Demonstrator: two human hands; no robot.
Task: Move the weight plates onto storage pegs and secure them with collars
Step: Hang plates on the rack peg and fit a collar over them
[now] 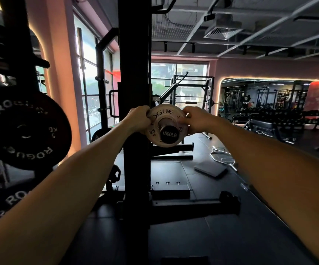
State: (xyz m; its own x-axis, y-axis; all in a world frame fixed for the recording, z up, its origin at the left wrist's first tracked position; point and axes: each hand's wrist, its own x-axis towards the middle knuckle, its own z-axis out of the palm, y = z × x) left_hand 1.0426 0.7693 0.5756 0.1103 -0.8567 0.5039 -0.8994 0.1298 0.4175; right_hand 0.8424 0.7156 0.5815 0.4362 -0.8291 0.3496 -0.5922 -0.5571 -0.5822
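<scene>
I have a small white Rogue change plate [167, 129] up at the black upright [134, 92] of the rack, its centre hole around the storage peg, whose black end cap [169, 134] reads 1500LB and pokes toward me through the hole. My left hand [138, 119] curls round the plate's left rim and my right hand [195, 120] pinches its right rim, thumb on the face; both grip it, neither is relaxed. I cannot tell how far along the peg the plate has slid.

The risk I see is letting go too soon: if the plate sits only just past the cap, it could tip off and drop onto the rack's base [183, 205] below. Uneven pushing could also cock it and jam the hole on the peg. My fingertips wrap behind the rim, so seating it hard against the upright could nip them. No collar is in view, so the plate is unsecured.

At near left hangs a black 5 kg Rogue plate [24, 129]. A curl bar [223, 159] lies on the floor at right.
</scene>
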